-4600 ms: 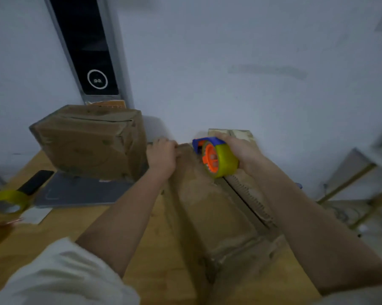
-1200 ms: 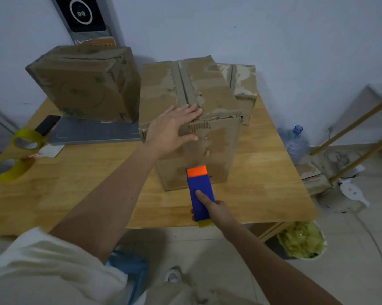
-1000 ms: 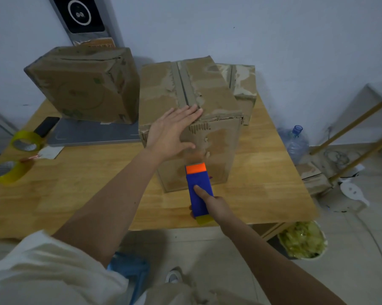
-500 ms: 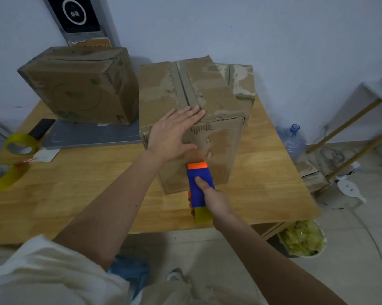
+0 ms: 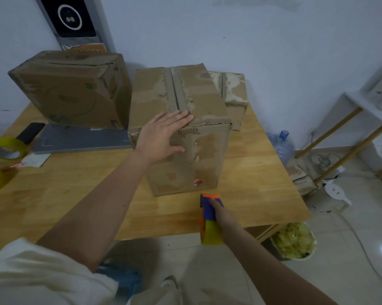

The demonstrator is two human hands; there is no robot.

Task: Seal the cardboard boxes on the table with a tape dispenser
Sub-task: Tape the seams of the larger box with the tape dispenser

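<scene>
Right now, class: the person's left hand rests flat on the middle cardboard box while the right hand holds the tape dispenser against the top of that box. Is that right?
Not quite. In the head view the left hand does rest flat on the middle cardboard box, but the right hand holds the tape dispenser away from the box, low over the table's front edge.

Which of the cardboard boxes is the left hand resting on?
The middle box, with the tape strip along its top. The left hand lies flat on its near top edge; the left box and small rear box are untouched.
</scene>
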